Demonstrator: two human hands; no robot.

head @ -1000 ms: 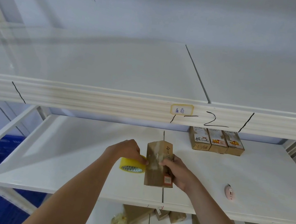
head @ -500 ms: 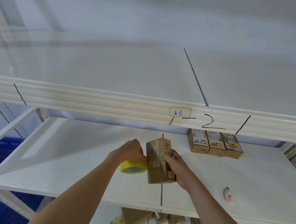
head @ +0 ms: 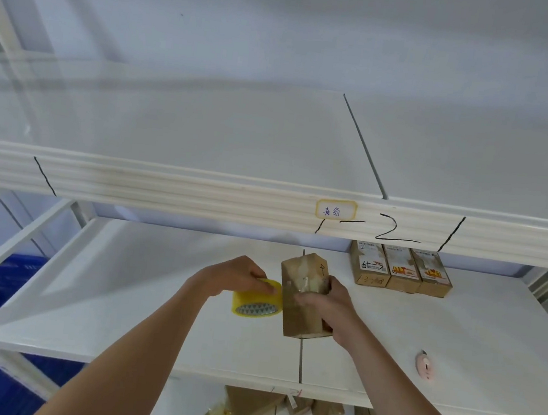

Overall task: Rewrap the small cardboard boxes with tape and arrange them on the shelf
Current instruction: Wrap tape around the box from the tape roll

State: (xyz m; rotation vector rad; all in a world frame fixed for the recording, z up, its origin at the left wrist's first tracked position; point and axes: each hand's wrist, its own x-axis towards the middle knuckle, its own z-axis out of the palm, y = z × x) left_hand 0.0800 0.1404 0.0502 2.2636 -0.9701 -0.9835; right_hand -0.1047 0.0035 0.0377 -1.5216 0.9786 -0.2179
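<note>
Over the middle shelf [head: 153, 313], both hands work at centre frame. Left hand [head: 238, 276] grips a yellow tape roll [head: 256, 301], fingers curled over its top; the roll touches the left face of a small cardboard box [head: 303, 298]. Right hand [head: 326, 309] holds that box upright, fingers wrapped round its right side and front, so most of the right face is hidden. Tape end not discernible; a glossy patch of tape shows on the upper front of the box. One handwritten mark near its top, unreadable.

Three taped boxes [head: 399, 271] stand side by side at the back right of the same shelf, tops cut off by the upper shelf rail [head: 199, 192]. Leftmost has black handwriting, partly struck in red, not legible; the other two carry red-yellow print, too blurred to read.

Rail carries a small label [head: 336, 209] with blue handwritten characters, plus a black "2" and slash marks.

Pink object [head: 425, 366] lies on the shelf near the front right, well apart from the hands; kind unclear.

Below the front edge, more brown boxes [head: 298, 409] are partly hidden by the shelf and forearms.

Bare shelf surface left of the tape roll and between the held box and the three boxes.
</note>
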